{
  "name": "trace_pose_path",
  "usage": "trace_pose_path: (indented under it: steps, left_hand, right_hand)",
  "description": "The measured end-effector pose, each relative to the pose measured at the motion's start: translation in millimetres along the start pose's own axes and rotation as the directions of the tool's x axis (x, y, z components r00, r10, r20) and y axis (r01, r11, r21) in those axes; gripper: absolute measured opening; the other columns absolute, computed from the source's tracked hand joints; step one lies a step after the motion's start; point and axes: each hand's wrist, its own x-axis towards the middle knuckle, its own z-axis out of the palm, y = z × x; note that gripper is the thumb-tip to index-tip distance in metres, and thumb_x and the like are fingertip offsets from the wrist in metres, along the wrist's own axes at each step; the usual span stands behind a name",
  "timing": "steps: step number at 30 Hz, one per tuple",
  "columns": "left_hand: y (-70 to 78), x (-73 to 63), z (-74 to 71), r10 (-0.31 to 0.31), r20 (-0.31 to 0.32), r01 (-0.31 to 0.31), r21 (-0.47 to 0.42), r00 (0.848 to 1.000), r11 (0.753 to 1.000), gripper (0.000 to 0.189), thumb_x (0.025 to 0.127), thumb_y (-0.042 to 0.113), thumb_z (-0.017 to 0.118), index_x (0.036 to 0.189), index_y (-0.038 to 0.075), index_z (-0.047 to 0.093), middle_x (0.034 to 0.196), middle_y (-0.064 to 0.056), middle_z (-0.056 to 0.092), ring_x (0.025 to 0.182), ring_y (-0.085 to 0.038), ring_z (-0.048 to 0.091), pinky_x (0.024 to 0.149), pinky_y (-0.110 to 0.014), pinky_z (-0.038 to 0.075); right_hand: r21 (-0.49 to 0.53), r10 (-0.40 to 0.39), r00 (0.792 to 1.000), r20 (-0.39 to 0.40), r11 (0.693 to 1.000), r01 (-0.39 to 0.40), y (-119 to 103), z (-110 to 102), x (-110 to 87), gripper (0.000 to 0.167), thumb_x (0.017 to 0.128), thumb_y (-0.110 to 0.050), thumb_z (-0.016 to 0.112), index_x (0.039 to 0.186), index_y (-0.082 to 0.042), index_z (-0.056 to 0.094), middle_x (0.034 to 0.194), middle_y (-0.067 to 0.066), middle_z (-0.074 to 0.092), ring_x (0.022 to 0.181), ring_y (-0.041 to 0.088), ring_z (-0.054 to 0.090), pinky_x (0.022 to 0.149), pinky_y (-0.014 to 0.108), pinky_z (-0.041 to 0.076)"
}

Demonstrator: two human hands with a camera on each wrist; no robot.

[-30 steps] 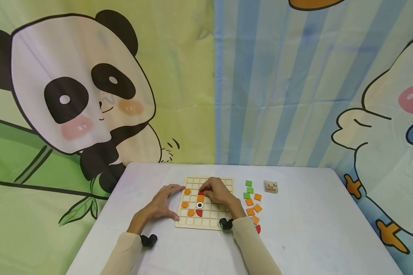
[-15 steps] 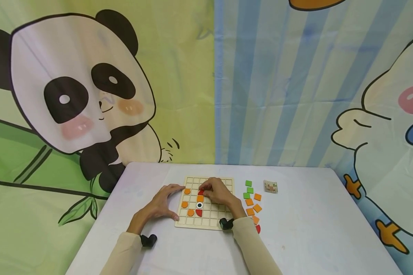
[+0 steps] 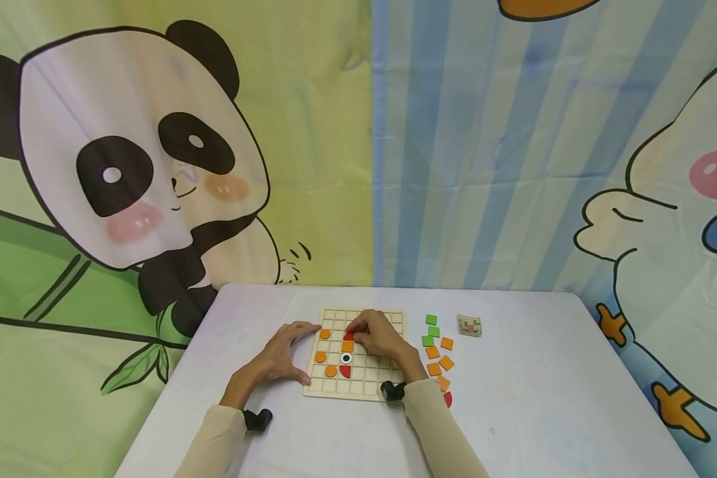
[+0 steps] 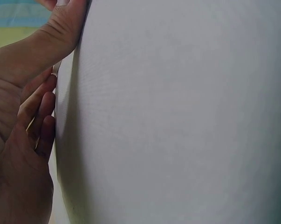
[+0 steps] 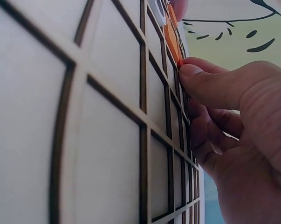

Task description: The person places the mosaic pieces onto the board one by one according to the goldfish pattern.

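Note:
A wooden grid board lies on the white table. My right hand is over its upper middle, thumb and fingertips pinching a red tile, whose full outline they hide. Directly below that tile are an orange square tile, a white disc with a black dot and a red quarter-round tile. To their left sit orange round tiles. My left hand spreads along the board's left edge, thumb near the lower corner and fingertips higher up. In the right wrist view, the right thumb touches the grid beside orange.
Right of the board lie green square tiles, several orange square tiles and another red tile, partly behind the right sleeve. A small patterned card lies farther right. A cartoon-printed curtain hangs behind the table.

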Motion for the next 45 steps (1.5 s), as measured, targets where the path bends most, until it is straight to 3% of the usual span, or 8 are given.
trace_pose_path:
  steps: [5,16,24,32,39,45]
  left_hand:
    - [-1.7,0.0,1.7,-0.010,0.006,0.010,-0.002,1.000,1.000,0.125,0.050,0.043,0.111,0.159,0.019,0.056,0.160,-0.008,0.057,0.144,-0.035,0.050,0.125,-0.066,0.042]
    - [-3.1,1.2,0.9,-0.012,0.007,0.012,0.006,1.000,1.000,0.126,0.050,0.045,0.111,0.160,0.019,0.056,0.161,-0.009,0.056,0.143,-0.035,0.050,0.125,-0.066,0.041]
    - [0.3,-0.3,-1.3,-0.009,0.003,0.009,-0.007,1.000,1.000,0.126,0.049,0.041,0.112,0.160,0.017,0.056,0.160,-0.011,0.056,0.142,-0.036,0.051,0.124,-0.067,0.041]
    - [-3.0,0.7,1.4,-0.001,0.000,0.001,0.009,1.000,1.000,0.127,0.048,0.044,0.111,0.160,0.019,0.056,0.161,-0.010,0.056,0.143,-0.036,0.051,0.125,-0.066,0.042]
    - [-4.0,-0.2,1.3,0.017,-0.003,-0.017,0.003,1.000,1.000,0.127,0.049,0.044,0.111,0.159,0.017,0.056,0.160,-0.010,0.057,0.142,-0.036,0.052,0.124,-0.067,0.042]
    - [-1.9,-0.9,0.5,0.014,0.002,-0.014,-0.006,1.000,1.000,0.126,0.049,0.043,0.111,0.160,0.017,0.056,0.160,-0.011,0.057,0.142,-0.036,0.051,0.124,-0.068,0.041]
  right_hand:
    - [0.012,0.018,1.000,-0.007,1.000,-0.018,0,0,-2.7,0.023,0.099,0.003,0.074,0.120,-0.002,0.082,0.113,0.013,0.080,0.095,0.022,0.074,0.086,0.032,0.062]
    - [0.021,0.050,0.998,-0.046,0.999,-0.049,-9,-18,-11.0,0.025,0.097,-0.003,0.080,0.122,-0.001,0.081,0.114,0.013,0.077,0.103,0.028,0.068,0.094,0.048,0.060]
    - [0.022,0.022,0.998,-0.054,1.000,-0.021,-9,-26,-14.8,0.025,0.095,0.001,0.081,0.121,0.003,0.081,0.115,0.018,0.078,0.103,0.033,0.068,0.092,0.049,0.060]
    - [-0.001,0.039,0.997,-0.063,0.999,-0.039,-3,-26,-18.8,0.024,0.095,-0.003,0.082,0.120,-0.001,0.082,0.113,0.014,0.079,0.099,0.024,0.067,0.089,0.038,0.059]
    - [0.011,0.046,0.996,-0.075,0.999,-0.045,0,-26,-21.1,0.025,0.094,-0.001,0.082,0.119,-0.003,0.083,0.113,0.013,0.079,0.099,0.023,0.068,0.089,0.038,0.059]
    - [0.015,0.003,0.999,-0.054,1.000,-0.002,-4,-22,-17.3,0.024,0.093,0.003,0.081,0.117,-0.001,0.084,0.111,0.013,0.081,0.097,0.025,0.069,0.088,0.037,0.059]
